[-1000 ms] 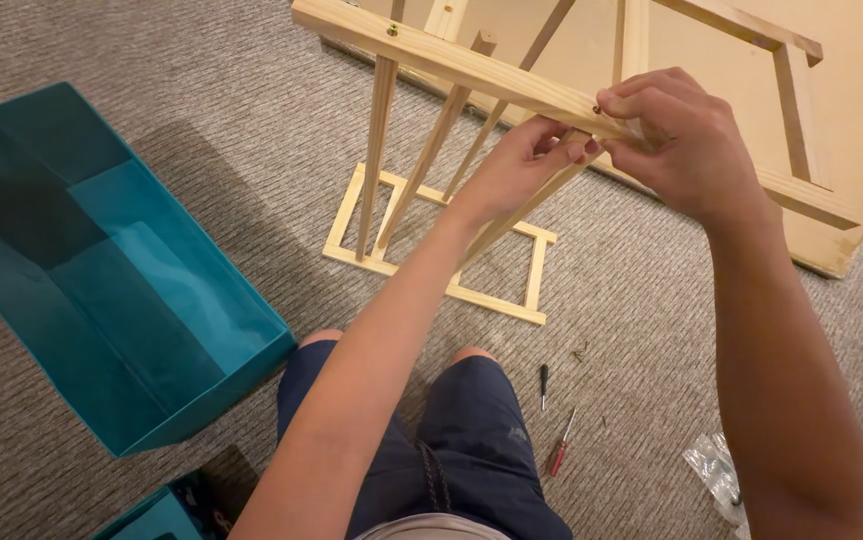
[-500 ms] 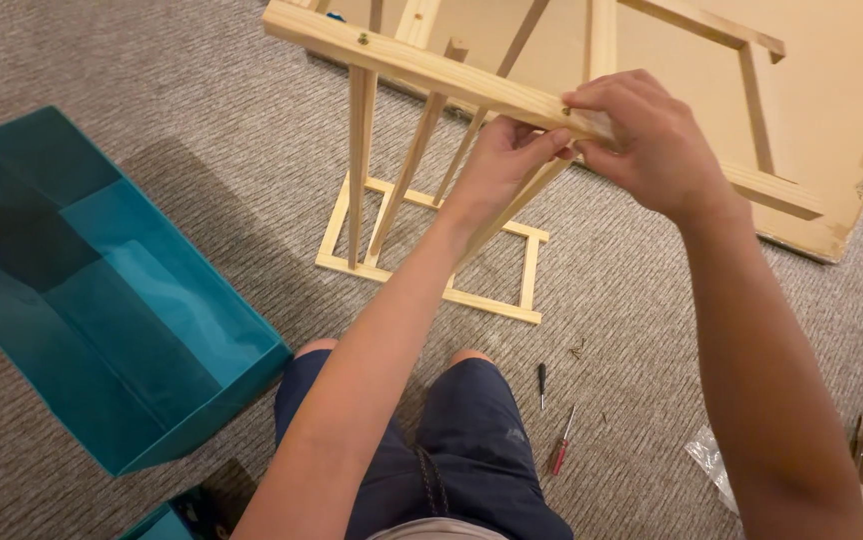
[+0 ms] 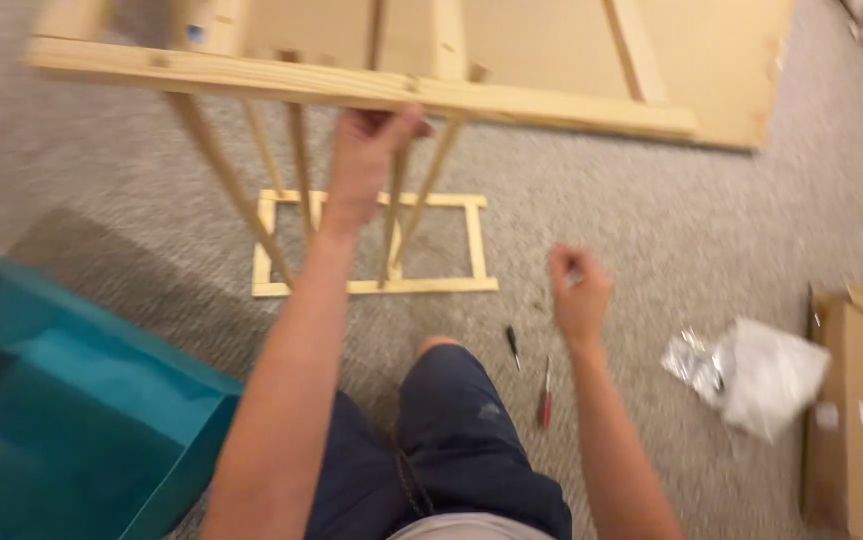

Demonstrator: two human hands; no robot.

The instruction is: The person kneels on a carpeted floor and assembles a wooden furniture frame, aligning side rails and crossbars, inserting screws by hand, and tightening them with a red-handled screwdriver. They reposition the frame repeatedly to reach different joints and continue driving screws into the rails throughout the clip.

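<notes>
Wooden frame [image 3: 372,90] fills the top of the view, from about ten o'clock to two o'clock: a long pale rail runs across, and thin slats drop from it toward a small rectangular base [image 3: 377,285] lying flat on the grey carpet [image 3: 652,230] near the centre. The frame is blurred, so its joints cannot be made out.

The left hand [image 3: 367,160] is up at twelve o'clock, fingers curled and thumb wrapped round the underside of the rail where a slat meets it, gripping the wood. The forearm runs down from it toward seven o'clock.

The right hand [image 3: 580,290] hangs free just right of centre, toward three o'clock, well apart from the frame. Its fingers are drawn in loosely; something small and pale seems pinched at the fingertips, but the blur makes it impossible to tell what, or whether it is really held.

Below that hand, at about five o'clock, a black-handled screwdriver [image 3: 514,347] and a red-handled screwdriver [image 3: 546,395] lie on the carpet beside the person's knee [image 3: 452,400]. A crumpled clear plastic bag [image 3: 757,375] sits at four o'clock, just beside a cardboard box [image 3: 862,400] at the right edge. A teal fabric bin [image 3: 62,420] lies at eight o'clock.
</notes>
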